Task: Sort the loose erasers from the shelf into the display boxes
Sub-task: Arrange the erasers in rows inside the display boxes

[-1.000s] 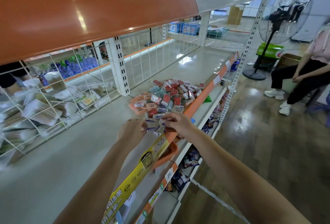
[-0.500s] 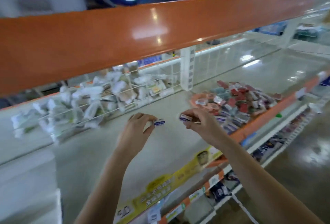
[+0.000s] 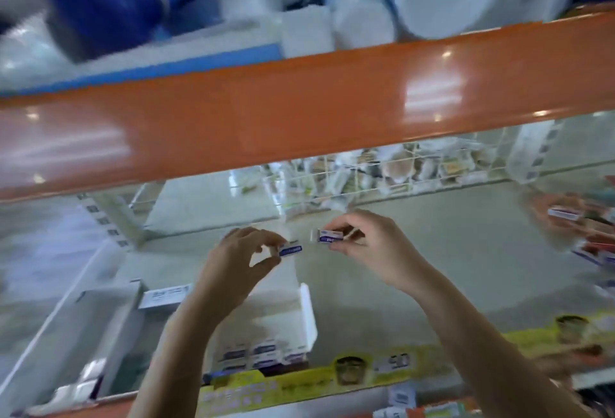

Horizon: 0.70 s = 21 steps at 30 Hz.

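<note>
An orange shelf beam point(image 3: 299, 98) blocks the upper view; a wire basket point(image 3: 382, 174) sits far behind; the left hand point(image 3: 239, 261) pinches one eraser point(image 3: 291, 250); the right hand point(image 3: 376, 244) pinches another eraser point(image 3: 329, 237); one white display box point(image 3: 307, 314) stands near, below them; loose erasers point(image 3: 585, 227) lie far right.

Two white erasers point(image 3: 290, 249) with blue printed sleeves, a white display box point(image 3: 304, 317) holding matching blue-and-white erasers, a glossy orange shelf edge point(image 3: 299, 111), a yellow printed strip point(image 3: 299, 381), a pale grey-green shelf surface point(image 3: 432, 267)
</note>
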Motion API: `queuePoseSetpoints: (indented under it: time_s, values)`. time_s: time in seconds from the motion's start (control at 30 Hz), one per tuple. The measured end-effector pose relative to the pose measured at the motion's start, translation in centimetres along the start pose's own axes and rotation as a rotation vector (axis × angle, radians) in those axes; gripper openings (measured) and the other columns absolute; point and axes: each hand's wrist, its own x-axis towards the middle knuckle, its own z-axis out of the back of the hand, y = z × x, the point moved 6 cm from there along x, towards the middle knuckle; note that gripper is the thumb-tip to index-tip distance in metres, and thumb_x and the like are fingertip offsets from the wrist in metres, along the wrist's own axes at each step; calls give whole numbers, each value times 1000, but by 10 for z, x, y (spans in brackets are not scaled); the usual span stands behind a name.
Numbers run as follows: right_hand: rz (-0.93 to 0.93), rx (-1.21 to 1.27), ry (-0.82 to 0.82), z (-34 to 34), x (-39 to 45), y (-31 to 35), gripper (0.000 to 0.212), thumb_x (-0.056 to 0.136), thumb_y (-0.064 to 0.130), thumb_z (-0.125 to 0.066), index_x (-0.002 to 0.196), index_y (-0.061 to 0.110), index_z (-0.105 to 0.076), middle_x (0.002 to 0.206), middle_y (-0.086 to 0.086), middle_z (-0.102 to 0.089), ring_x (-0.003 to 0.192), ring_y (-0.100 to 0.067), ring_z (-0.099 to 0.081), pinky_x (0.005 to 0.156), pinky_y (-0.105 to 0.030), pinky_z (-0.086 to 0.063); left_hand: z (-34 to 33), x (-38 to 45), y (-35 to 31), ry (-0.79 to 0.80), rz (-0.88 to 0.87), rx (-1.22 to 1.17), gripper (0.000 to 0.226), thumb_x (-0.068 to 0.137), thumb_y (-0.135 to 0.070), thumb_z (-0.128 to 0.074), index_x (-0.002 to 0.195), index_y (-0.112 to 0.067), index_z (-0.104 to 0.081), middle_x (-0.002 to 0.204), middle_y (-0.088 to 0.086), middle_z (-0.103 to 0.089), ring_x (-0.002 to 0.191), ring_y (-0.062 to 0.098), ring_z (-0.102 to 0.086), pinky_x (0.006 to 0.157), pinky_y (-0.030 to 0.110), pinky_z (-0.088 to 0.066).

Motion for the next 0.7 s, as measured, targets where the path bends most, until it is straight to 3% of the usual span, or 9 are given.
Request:
queuePoseSetpoints:
  time_s: [0.13,0.4,0.53,0.7]
  values:
    - [56,-104,125,-39,7,25,20,85,17,-67,105,20,-66,94,14,-61,88,1,-56,78,-12,-45,14,-24,32,25,2,5,28,74,-14,-77,97,-28,-70,83,-29,-53,78,-2,-51,68,8,-34]
    - [112,-305,245,-87,-10,36,20,88,22,-62,108,23,-62,95,19,-54,95,1,-47,77,-8,-37,11,-48,64,116,41,7,21,82,-27,-69,100,-36,-66,85,-35,-48,89,0,-49,74,11,-37]
    - [99,-434,302,-101,-23,33,20,89,21,-59,109,21,-60,104,9,-60,101,-7,-47,82,-16,-38,3,-54,67,176,32,19,20,84,-29,-66,102,-37,-65,89,-31,-50,91,3,-46,77,22,-42]
    - [122,-605,343,-112,-34,34,20,92,23,-54,111,20,-58,101,6,-55,103,-11,-43,78,-20,-27,-3,-52,62,223,8,80,21,87,-34,-61,107,-38,-63,103,-21,-59,95,3,-41,75,20,-36]
